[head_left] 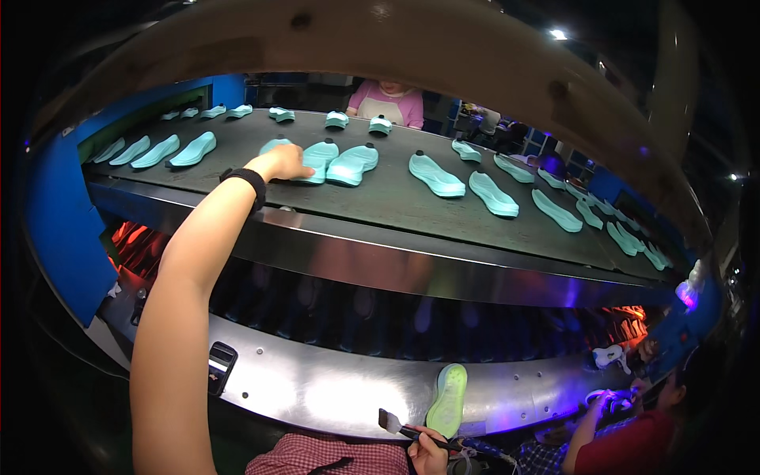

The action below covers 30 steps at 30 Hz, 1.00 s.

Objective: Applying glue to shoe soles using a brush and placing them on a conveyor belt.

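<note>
While the right hand (428,455) is clamped on a black-handled flat brush (408,433), the left hand (285,162) is among pale-teal contoured shoe soles (321,158) on the dark conveyor belt (241,141); from here, I cannot tell its grip's state.

Here we are with a left arm (184,273) bare past the elbow, and we spot a snug black wristband (256,190) ringing the wrist just behind the uncovered left hand (283,163). Down at the lower edge, we pick out a small-checked garment (317,452) in pinkish red, a narrow dark strap (332,465) crossing it, and beside it, we see the right hand (430,454), bare too.
</note>
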Tool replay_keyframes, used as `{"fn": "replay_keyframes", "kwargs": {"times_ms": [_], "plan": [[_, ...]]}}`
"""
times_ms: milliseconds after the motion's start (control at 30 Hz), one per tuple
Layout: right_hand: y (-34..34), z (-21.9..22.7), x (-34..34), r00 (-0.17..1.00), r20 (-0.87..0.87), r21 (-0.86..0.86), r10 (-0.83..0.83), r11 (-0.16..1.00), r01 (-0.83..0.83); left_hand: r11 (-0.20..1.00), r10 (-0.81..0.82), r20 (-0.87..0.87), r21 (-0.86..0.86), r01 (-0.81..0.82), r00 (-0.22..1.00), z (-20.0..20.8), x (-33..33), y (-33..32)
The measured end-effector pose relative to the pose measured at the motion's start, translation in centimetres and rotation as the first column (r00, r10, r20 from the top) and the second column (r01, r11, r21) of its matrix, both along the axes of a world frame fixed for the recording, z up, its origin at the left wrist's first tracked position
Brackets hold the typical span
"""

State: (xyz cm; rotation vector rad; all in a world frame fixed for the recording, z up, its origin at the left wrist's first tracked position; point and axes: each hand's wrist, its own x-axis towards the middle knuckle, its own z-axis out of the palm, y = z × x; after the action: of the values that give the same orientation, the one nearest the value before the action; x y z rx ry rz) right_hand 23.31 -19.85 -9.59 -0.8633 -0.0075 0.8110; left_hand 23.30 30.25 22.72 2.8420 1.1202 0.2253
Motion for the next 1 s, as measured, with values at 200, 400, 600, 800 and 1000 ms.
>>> {"fn": "replay_keyframes", "kwargs": {"times_ms": [200,400,600,800,1000], "plan": [[-1.7,-0.7,0.8,0.998,-0.057,0.03,-0.023,0.999,0.024,0.999,0.046,0.046,0.023,-0.047,0.998,-0.7,2.4,1.7],[-2.6,-1.0,0.7,0.986,-0.118,0.005,-0.116,0.993,0.117,0.984,-0.126,0.179,-0.103,0.146,0.976,-0.3,5.9,-1.9],[-1.5,0.5,0.7,0.995,-0.04,0.077,-0.094,0.992,0.097,0.859,-0.413,0.309,-0.179,0.479,0.856,-0.7,9.5,-6.4],[-1.9,2.1,0.4,0.98,0.021,0.147,-0.2,0.97,0.195,0.94,-0.334,0.023,0.081,0.331,0.942,-0.2,5.7,-6.7],[-2.9,2.4,0.7,0.953,0.067,0.03,-0.294,0.956,0.293,0.827,-0.399,0.639,-0.059,0.559,0.657,-3.6,-1.5,-10.6]]}}
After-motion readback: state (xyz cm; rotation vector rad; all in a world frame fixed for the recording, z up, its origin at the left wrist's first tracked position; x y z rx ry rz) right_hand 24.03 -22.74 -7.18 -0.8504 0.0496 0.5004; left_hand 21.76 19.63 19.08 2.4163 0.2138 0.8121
